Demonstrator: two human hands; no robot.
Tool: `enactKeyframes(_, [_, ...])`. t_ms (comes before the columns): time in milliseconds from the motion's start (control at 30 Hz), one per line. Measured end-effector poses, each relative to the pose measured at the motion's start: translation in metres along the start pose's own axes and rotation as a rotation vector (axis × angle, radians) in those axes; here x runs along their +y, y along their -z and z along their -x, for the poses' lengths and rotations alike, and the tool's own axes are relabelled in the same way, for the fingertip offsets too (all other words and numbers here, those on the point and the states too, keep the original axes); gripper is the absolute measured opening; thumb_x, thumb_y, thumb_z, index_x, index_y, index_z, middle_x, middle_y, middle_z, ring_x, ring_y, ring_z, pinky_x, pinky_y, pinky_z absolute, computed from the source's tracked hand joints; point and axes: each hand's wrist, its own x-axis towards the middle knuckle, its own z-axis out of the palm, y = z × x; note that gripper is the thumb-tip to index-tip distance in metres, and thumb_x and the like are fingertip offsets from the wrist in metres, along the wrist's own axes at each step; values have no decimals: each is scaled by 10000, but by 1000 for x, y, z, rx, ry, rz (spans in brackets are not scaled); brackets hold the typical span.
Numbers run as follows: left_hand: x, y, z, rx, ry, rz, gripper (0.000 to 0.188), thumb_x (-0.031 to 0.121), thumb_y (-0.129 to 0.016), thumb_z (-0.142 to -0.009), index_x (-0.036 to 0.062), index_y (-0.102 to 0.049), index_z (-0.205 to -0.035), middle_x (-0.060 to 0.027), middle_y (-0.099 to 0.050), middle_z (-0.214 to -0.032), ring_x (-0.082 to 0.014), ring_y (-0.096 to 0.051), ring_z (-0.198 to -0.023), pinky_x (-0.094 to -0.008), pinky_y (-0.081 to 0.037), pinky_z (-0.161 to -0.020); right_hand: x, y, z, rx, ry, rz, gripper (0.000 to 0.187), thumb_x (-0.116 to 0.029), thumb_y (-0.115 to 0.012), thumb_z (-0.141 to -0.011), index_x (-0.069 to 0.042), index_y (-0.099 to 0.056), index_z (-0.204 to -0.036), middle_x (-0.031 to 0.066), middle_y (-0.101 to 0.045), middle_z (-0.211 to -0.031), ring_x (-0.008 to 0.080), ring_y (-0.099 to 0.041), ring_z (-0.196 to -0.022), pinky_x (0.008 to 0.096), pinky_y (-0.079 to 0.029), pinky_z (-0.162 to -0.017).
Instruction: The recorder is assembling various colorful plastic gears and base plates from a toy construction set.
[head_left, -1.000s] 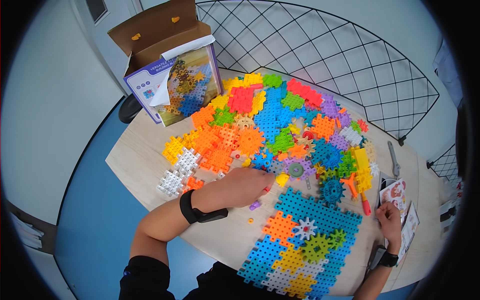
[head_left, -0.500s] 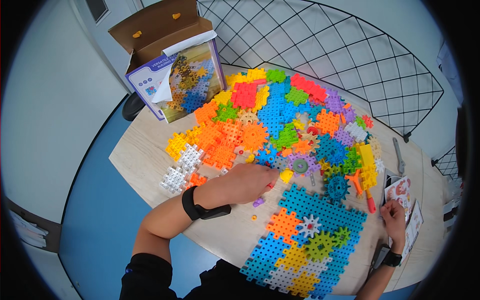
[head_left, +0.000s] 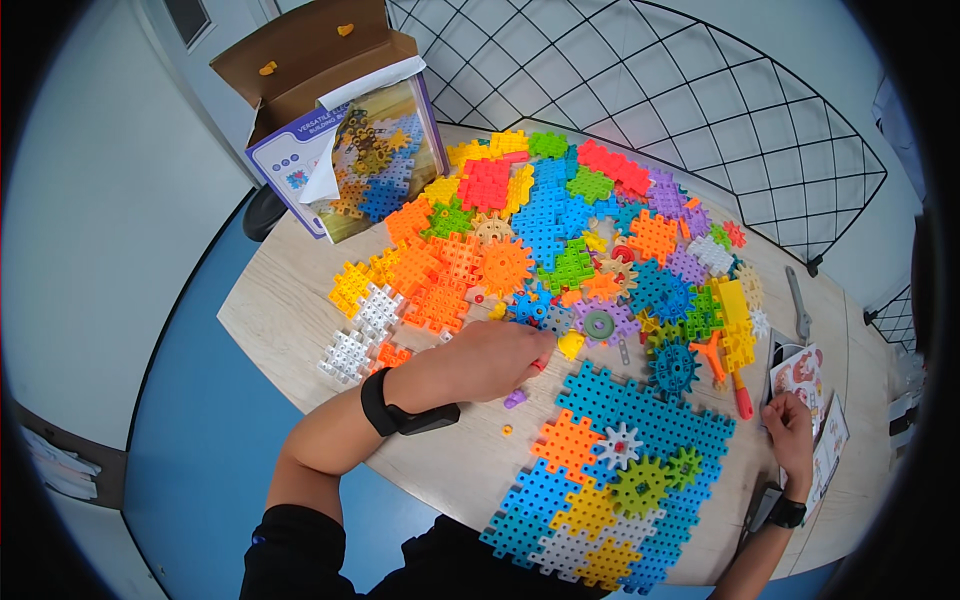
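Note:
My left hand (head_left: 490, 360) is closed at the near edge of the pile of plastic building pieces, with a small red piece (head_left: 540, 365) showing at its fingertips. A yellow piece (head_left: 570, 345) and a purple piece (head_left: 515, 399) lie close by. In front of me is a baseplate (head_left: 640, 410) of interlocked teal, blue, orange, yellow and grey tiles. It carries a white gear (head_left: 619, 446), a large olive-green gear (head_left: 642, 486) and a smaller green gear (head_left: 685, 467). My right hand (head_left: 790, 430) is curled beside a printed booklet (head_left: 797, 370); whether it holds anything is hidden.
Loose tiles and gears, among them an orange gear (head_left: 507, 267), cover the table's middle and far side. An open cardboard box (head_left: 350, 150) stands at the back left. A red-handled screwdriver (head_left: 742, 398) and a grey wrench (head_left: 797, 303) lie right. Black wire mesh (head_left: 700, 110) rises behind.
The view has shifted very slightly. Both hands stay nearly where they were, my left still pinching the red piece and my right curled by the booklet.

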Motion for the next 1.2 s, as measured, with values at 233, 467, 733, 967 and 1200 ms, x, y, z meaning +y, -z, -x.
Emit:
enactKeyframes(233, [2, 2, 0, -6, 1, -6, 108, 198, -579, -1017, 92, -561, -1005, -114, -669, -958, -359, -672, -940, -492, -518, -753, -4, 0, 1, -3, -13, 3, 133, -59, -667, -972, -49, -590, -863, -79, -428, -699, 34, -364, -660, 223, -300, -594])
enactKeyframes(467, [1, 2, 1, -2, 4, 9, 116, 204, -577, -1017, 93, -558, -991, -114, -669, -952, -371, -670, -929, -498, -516, -745, -2, 0, 0, -4, -3, 3, 131, -53, -668, -968, -46, -592, -861, -77, -432, -701, 35, -366, -658, 223, -299, -591])
enactKeyframes(733, [1, -1, 0, 13, 8, -10, 136, 221, -571, -1021, 94, -551, -976, -108, -668, -941, -368, -670, -910, -502, -512, -727, -4, -1, 0, 7, 0, 16, 121, -39, -654, -965, -39, -593, -861, -71, -438, -705, 38, -378, -665, 224, -307, -596])
enactKeyframes(967, [11, -13, 12, 155, -86, -332, 118, 117, -624, -922, 32, -582, -992, -130, -677, -961, -337, -689, -917, -454, -553, -755, -2, -1, 1, 8, 19, 27, 122, -38, -654, -964, -30, -590, -861, -60, -429, -704, 49, -370, -665, 235, -314, -600])
enactKeyframes(1200, [27, -7, 15, 96, -115, -304, 165, 38, -627, -854, 0, -632, -1014, -138, -679, -976, -320, -688, -963, -446, -560, -792, -10, -1, 2, 2, 7, 43, 112, -39, -667, -958, -25, -598, -870, -56, -440, -711, 51, -372, -673, 238, -320, -603])
